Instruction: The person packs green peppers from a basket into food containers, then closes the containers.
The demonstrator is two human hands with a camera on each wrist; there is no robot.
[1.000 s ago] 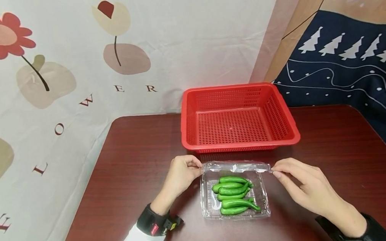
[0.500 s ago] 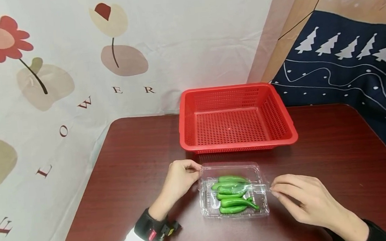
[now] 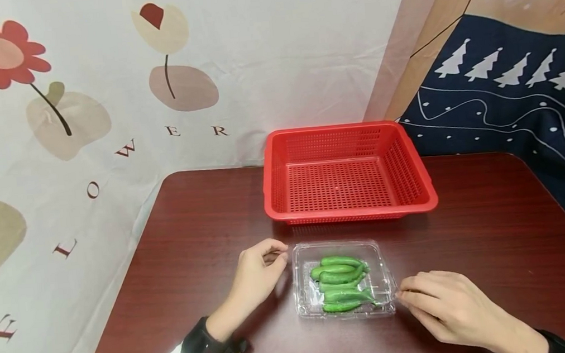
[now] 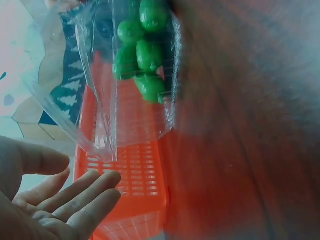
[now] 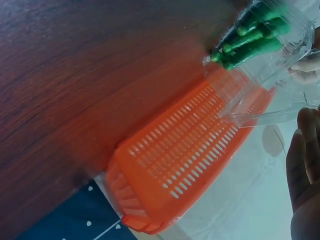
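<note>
Several green chili peppers point(image 3: 342, 276) lie side by side in a clear plastic clamshell box point(image 3: 301, 304) on the table. In the left wrist view its lid point(image 4: 57, 112) stands at a slant over the base, partly raised. My right hand point(image 3: 450, 307) pinches the lid's edge near the front right corner; the right wrist view shows the fingers point(image 5: 297, 155) at that edge. My left hand point(image 3: 256, 274) is just left of the box, apart from it, with relaxed fingers point(image 4: 87, 200) and nothing in them.
Behind the box stands a red perforated plastic basket point(image 3: 351, 213) at the back of the dark red wooden table point(image 3: 205, 217). A white flower-print cloth point(image 3: 261, 49) hangs behind, with a navy tree-print cloth point(image 3: 508, 106) at the right.
The lid has swung from upright at the back down over the peppers, drawn forward by my right hand. My left hand has let go of the box's left back corner and moved left.
</note>
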